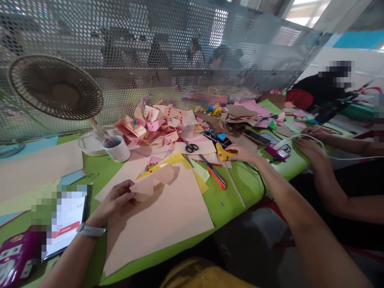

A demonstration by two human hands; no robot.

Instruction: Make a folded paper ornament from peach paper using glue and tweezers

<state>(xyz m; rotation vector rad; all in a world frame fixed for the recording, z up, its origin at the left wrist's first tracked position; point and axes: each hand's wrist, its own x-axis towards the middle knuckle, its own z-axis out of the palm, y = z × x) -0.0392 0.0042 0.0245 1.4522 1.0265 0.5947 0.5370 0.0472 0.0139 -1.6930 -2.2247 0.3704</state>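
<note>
Left hand: here's the left hand [120, 198], thumb and fingers pinched together on the near left end of a folded paper piece [156, 183].
Folded piece: stretching away from those fingertips to the right, over the large peach sheet [162, 224]; thin, matt, creased into angled panels, one flap standing up and casting a shadow.
Right hand: and across the table, the right hand [244, 154] reaches far forward, fingers clamped on the yellow glue gun [222, 153].
Glue gun: directly at those fingertips, smooth plastic, bent like a pistol, well apart from the folded piece.
Large sheet: flat, plain, straight-edged, spread over the glossy green tabletop [252, 184].
Blades: a utility knife [214, 174] with a bright orange handle lies slanted between sheet and gun; black-handled scissors [192, 148] rest just beyond, on pale paper.
Paper heap: oh, what a tumble, crumpled peach and pink folds [156, 124], some speckled with red dots.
Behind: a white cylindrical cup [117, 150] beside a round, ribbed fan [60, 88], backed by a perforated metal screen [135, 52].
Neighbour: a co-worker's hands [309, 146] lie at the far right, near a purple power strip [277, 152].
</note>
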